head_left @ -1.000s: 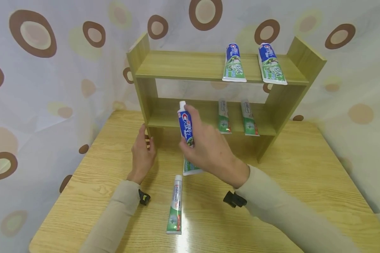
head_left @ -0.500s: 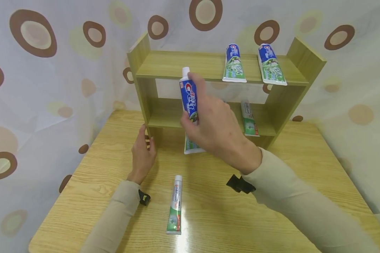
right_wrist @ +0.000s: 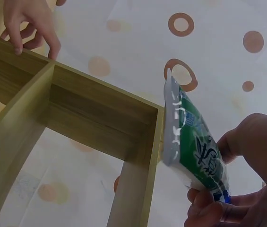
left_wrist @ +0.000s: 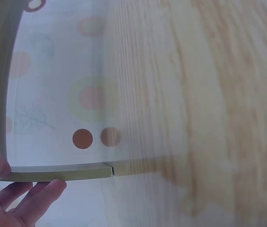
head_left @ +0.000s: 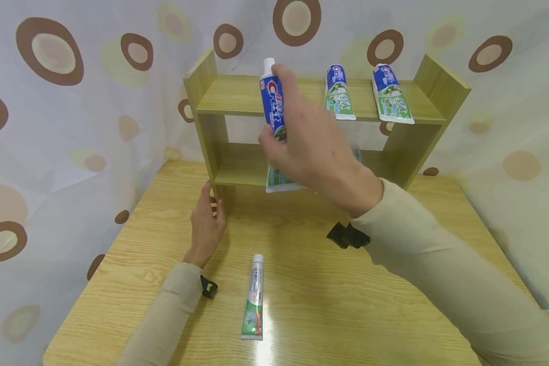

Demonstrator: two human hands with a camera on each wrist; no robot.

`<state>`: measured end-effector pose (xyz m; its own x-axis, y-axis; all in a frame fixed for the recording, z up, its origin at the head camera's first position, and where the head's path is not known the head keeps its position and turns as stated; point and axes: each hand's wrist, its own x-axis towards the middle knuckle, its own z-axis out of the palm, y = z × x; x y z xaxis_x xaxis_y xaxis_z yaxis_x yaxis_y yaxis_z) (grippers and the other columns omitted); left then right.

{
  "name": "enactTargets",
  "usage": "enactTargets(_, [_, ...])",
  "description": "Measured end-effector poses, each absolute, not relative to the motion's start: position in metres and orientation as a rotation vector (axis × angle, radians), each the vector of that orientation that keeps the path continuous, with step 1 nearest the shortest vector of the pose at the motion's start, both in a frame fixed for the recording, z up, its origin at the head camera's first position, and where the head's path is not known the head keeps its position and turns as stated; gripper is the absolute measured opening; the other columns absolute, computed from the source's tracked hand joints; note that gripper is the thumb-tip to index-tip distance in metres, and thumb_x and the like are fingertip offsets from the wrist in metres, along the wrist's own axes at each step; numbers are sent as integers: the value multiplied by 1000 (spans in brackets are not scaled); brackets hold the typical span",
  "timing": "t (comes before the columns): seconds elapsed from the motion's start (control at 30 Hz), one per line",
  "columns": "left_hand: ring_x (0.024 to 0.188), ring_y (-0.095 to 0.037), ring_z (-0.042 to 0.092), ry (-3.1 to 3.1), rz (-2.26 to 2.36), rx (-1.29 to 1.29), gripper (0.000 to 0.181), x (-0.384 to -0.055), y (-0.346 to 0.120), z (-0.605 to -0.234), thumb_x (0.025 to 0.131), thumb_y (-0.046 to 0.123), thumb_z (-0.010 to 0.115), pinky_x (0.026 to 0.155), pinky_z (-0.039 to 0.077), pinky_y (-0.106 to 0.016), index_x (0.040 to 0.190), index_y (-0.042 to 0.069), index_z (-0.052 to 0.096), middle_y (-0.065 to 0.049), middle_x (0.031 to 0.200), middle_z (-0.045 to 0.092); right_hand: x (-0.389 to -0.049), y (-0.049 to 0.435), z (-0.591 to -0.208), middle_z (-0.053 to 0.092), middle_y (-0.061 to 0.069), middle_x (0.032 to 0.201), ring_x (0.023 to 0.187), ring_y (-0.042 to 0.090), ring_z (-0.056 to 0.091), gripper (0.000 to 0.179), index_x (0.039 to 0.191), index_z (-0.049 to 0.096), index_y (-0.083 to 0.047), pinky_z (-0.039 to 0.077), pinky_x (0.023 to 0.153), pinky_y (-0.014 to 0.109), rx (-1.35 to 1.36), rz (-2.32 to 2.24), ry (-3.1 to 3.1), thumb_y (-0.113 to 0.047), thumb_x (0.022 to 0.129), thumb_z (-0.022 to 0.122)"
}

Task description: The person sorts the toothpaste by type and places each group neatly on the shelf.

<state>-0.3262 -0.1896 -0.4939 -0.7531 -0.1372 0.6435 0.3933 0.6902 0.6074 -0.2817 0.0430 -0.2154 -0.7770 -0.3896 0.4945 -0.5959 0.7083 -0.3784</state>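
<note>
My right hand [head_left: 317, 140] grips a blue and green Crest toothpaste tube [head_left: 273, 99] from its right side, cap up. The tube hangs in front of the upper shelf's left part; the right wrist view shows its flat crimped end [right_wrist: 172, 127]. At the lower left of the wooden rack [head_left: 207, 137], my left hand [head_left: 206, 229] holds the side panel, thumb and fingers on either side of it in the left wrist view [left_wrist: 60, 175]. On the table below lies a silver and green toothpaste tube [head_left: 253, 300].
Two blue and green tubes, one nearer the middle [head_left: 339, 94] and one to the right [head_left: 392, 94], lie on the upper shelf. A silver tube [head_left: 358, 153] on the lower shelf is mostly hidden by my right hand. A patterned cloth [head_left: 96, 101] hangs behind the table [head_left: 347, 305].
My right hand has risen with the Crest toothpaste tube, from the lower shelf's height to the upper shelf's. My left hand has stayed at the side panel.
</note>
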Motion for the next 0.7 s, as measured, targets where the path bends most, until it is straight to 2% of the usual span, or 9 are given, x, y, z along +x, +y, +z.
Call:
enactTargets(0.33, [95,-46,77,-2239,-1038,-189,50,-328,-191,-498,108,-4,59,73,71,-54,155,1,45,-31,120,70,-300,40,-188,77,20,126,92,30,78,80,174,21,-7,69,72,39,640,617,-2649,-27,107,59])
enactTargets(0.53, [96,-46,77,-2232,-1036,-194,50,-329,-191,-497,107,-5,59,73,71,-54,155,1,45,-32,121,71,-314,36,-173,68,20,147,120,33,75,73,173,24,-7,68,98,44,619,587,-2707,-28,109,54])
enactTargets(0.7, [95,-46,77,-2222,-1032,-203,51,-327,-191,-496,106,-6,59,73,70,-53,155,1,46,-31,119,71,-325,29,-163,63,19,155,128,33,71,68,171,27,-8,63,110,45,554,566,-2780,-31,111,50])
